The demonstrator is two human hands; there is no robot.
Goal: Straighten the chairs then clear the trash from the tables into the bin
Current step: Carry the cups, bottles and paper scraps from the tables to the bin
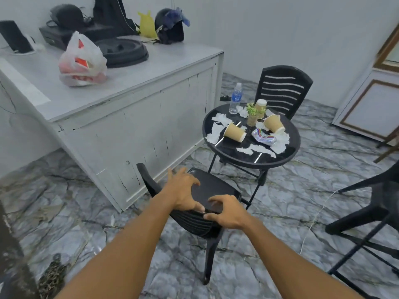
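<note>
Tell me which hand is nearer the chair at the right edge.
Right. The right hand is left of the right-edge chair; the left hand lies farther left.

Showing two bare hands and two bare forearms, uncovered from the fingertips back to the lower edge of the view. Presenting on the left hand (183, 190) a broad back behind four slim fingers (192, 180), with a short pale nail capping the thumb (199, 207). Showing on the right hand (227, 213) the same build, with rounded knuckles just behind its fingers (217, 199). Narrowing at each wrist directly behind the hand. Widening steadily away from the fingers along the left forearm (129, 244) and the right forearm (291, 255), both smooth and long, thickest farthest from the fingertips.
</note>
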